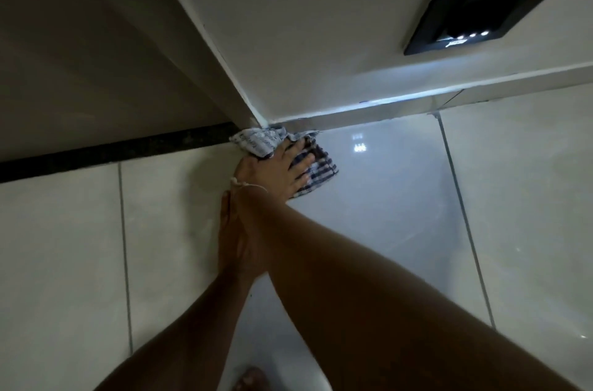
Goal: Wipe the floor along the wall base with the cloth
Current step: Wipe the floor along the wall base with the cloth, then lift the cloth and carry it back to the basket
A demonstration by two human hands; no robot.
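Observation:
A checked blue-and-white cloth (256,142) lies bunched on the glossy tiled floor (385,198), pushed into the corner where the white wall base (369,107) meets a wall edge. My right hand (276,172) presses flat on the cloth, fingers spread over its dark-striped part, a thin string bracelet at the wrist. My left hand (232,240) rests flat on the floor tile just behind and left of the right wrist, fingers together, partly hidden by the right forearm.
A black switch panel (491,2) with small lit dots sits on the white wall above right. A dark threshold strip (118,150) runs left from the corner. A bare foot (252,378) shows at the bottom edge. Grout lines cross the floor.

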